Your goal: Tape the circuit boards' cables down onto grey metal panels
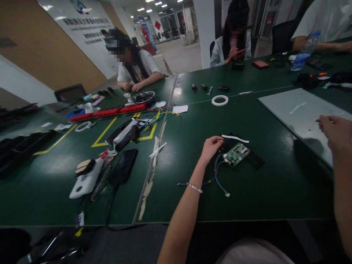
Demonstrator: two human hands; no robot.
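Note:
My left hand (212, 147) has its fingers pinched together on the near end of a white tape strip (235, 138). The strip stretches to the right above a green circuit board (237, 154), which lies on a black part (256, 160) on the table. Grey cables (217, 175) run from the board's left side toward the table's front. Over the pale panel (305, 113) on the right is my right hand (337, 131), its fingers curled together; what they hold, if anything, is too small to tell. Another tape piece (297, 107) lies on that panel.
A tape roll (220, 100) and a small wrench (210, 90) lie farther back on the green table (192, 135). Phones, cables and a white device (86, 179) are at the left. Several people sit across the table; a bottle (305, 51) stands back right.

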